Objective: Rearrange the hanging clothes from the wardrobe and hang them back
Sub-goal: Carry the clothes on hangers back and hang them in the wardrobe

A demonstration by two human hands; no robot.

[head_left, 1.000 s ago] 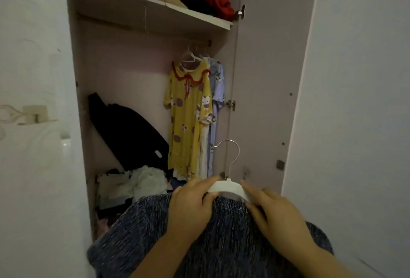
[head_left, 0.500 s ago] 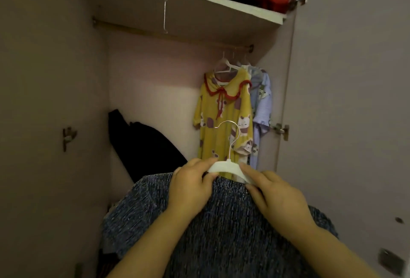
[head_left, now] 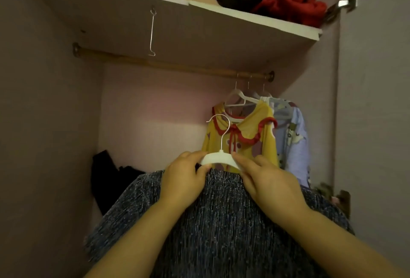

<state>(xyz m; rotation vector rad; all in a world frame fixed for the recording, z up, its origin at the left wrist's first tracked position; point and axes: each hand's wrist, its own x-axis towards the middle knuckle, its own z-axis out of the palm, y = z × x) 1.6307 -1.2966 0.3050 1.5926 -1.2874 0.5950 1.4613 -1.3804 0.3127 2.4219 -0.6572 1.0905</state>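
We hold white hanger (head_left: 218, 159) carrying dark top (head_left: 221, 222): left hand (head_left: 184, 180), right hand (head_left: 269, 181) both gripping it; rod (head_left: 166, 64) at 12 o'clock, hook unhung; yellow dress (head_left: 241, 137) already hung at 1 o'clock.

The rail (head_left: 168, 64) runs bare from its left end to three hangers (head_left: 244, 100) bunched at the right end. A wire hook (head_left: 152, 33) dangles from the shelf (head_left: 244, 16) just before the rail's left part.
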